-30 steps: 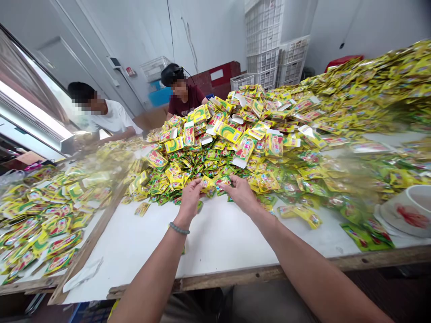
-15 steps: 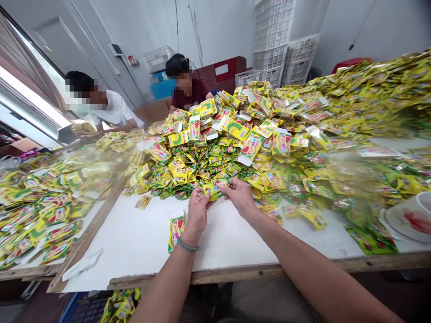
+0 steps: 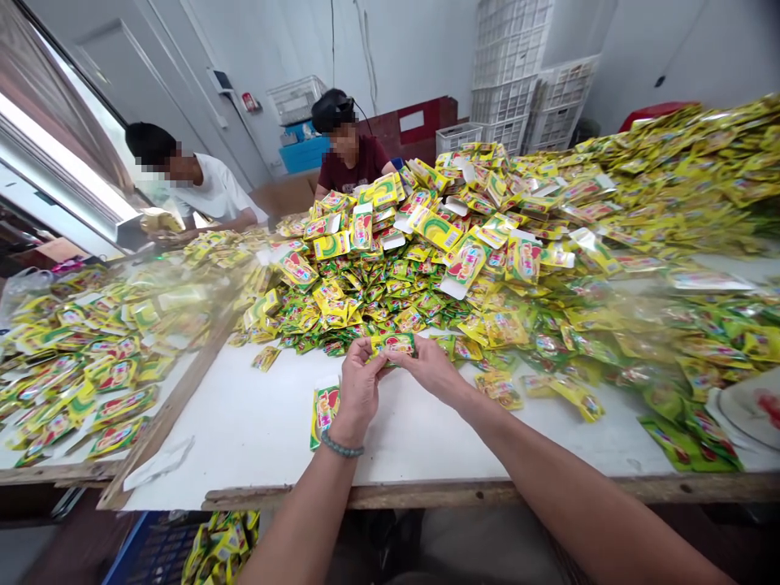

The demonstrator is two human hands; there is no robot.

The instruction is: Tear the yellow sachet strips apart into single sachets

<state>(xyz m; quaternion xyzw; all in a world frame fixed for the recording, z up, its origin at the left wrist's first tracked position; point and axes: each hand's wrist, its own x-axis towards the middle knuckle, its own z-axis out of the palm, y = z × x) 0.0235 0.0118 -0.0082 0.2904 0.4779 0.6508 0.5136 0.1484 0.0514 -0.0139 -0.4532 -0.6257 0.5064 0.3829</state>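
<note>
Both my hands hold a small stack of yellow-green sachets [image 3: 393,344] just above the white table top [image 3: 256,431], at the near edge of a big heap of sachets [image 3: 396,292]. My left hand [image 3: 358,388] pinches the stack's left end, fingers curled. My right hand [image 3: 431,370] grips its right end between thumb and fingers. One flat carton with a red and green print [image 3: 322,413] lies on the table beside my left wrist. Printed yellow cartons [image 3: 439,231] lie piled on top of the heap.
Two other people sit at the far left side of the table [image 3: 201,191] and behind the heap [image 3: 348,154]. More sachets cover the left table [image 3: 91,357] and the right side [image 3: 682,187]. White crates [image 3: 517,73] stack against the wall. A blue bin with sachets [image 3: 213,548] sits under the table.
My hands drew back from the heap's edge toward me, carrying the small stack of sachets. The flat carton came into view beside my left wrist. The camera tilted slightly.
</note>
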